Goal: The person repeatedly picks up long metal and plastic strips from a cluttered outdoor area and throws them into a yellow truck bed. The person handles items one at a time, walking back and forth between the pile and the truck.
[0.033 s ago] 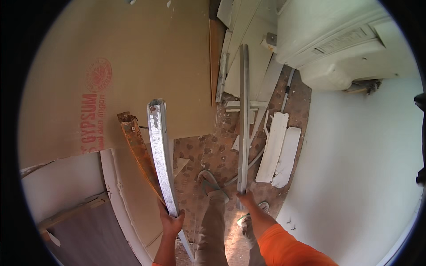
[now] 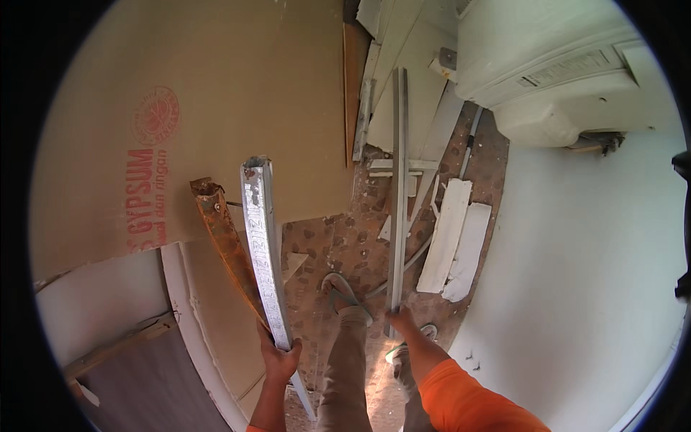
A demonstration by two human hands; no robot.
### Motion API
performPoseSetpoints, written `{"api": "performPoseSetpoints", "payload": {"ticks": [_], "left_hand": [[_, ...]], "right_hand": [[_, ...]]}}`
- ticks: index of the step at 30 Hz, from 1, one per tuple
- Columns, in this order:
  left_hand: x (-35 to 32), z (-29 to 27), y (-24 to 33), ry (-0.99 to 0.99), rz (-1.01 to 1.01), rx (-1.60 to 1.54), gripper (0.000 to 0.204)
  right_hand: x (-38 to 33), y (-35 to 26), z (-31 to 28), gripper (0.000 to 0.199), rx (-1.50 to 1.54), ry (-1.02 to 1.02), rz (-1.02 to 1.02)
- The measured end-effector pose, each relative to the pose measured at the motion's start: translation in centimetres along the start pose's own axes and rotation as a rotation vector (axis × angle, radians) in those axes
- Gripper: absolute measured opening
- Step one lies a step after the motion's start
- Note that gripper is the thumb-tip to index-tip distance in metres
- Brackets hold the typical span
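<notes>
My left hand (image 2: 279,358) is closed around a shiny silver metal channel (image 2: 263,245), held tilted with its open end away from me. Just left of it, a rusty brown metal channel (image 2: 229,245) runs down into the same hand. Their upper ends stand apart, and the silver one continues below my grip toward the floor. With my right hand (image 2: 403,322) I grip a long, narrow grey metal bar (image 2: 400,187) near its lower end. It stretches away from me over the floor debris. My fingers' far sides are partly hidden on both hands.
A large brown gypsum board (image 2: 273,108) leans at the left. White broken strips (image 2: 446,234) and a thin grey pipe (image 2: 469,147) lie on the patterned floor (image 2: 324,252). A bulky white appliance (image 2: 547,65) juts in at the upper right, by a pale wall (image 2: 561,273).
The whole view has shifted very slightly. Both hands keep the same hold on the metal pieces.
</notes>
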State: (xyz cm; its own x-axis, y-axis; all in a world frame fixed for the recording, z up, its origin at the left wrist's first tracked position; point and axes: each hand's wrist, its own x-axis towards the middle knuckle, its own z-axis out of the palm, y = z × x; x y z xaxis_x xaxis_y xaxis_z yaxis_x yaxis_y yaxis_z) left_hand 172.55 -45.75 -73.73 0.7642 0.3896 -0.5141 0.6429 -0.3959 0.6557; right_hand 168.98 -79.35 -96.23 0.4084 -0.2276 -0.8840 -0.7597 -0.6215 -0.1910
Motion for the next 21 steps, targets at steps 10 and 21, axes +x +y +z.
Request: {"api": "performPoseSetpoints", "payload": {"ticks": [10, 21], "left_hand": [[3.2, -0.1, -5.7, -0.027, -0.059, -0.013, 0.105], [4.2, 2.1, -7.9, -0.018, -0.155, -0.080, 0.103]], "right_hand": [[11.6, -17.7, -11.3, 0.042, -0.148, 0.565, -0.329], [19.7, -40.1, -7.6, 0.041, -0.065, 0.578, -0.725]]}}
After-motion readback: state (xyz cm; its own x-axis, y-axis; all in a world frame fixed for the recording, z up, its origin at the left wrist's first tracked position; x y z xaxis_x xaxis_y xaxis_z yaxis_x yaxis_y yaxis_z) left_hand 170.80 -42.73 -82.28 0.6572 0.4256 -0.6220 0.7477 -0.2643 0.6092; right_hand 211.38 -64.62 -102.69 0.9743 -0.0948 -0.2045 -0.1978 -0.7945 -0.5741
